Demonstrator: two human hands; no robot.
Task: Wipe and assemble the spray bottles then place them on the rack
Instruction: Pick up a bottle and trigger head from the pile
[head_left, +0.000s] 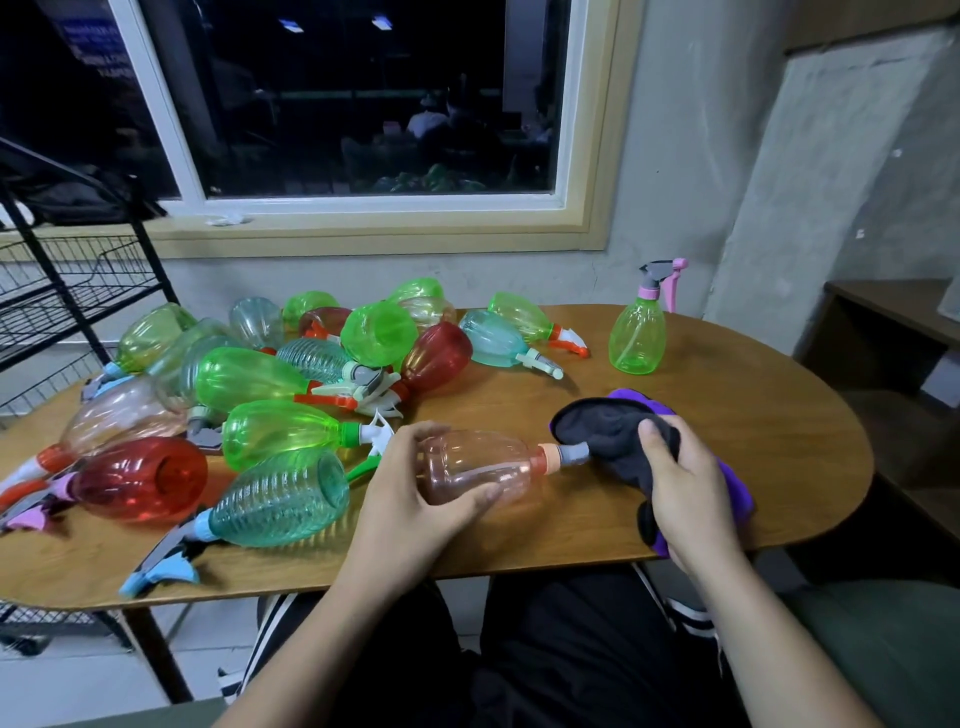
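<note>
Grips a pale pink bottle on its side with the left hand, fingers curled round it, at lower centre over the wooden table. Clamps a black-and-purple cloth in the right hand, against the bottle's grey spray head. Centre left, a heap of bottles; upper right, one green bottle upright; far left, a wire rack.

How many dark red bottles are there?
3: a red bottle at the front left, another in the middle, a third half hidden at the back. More may hide under other bottles.
</note>
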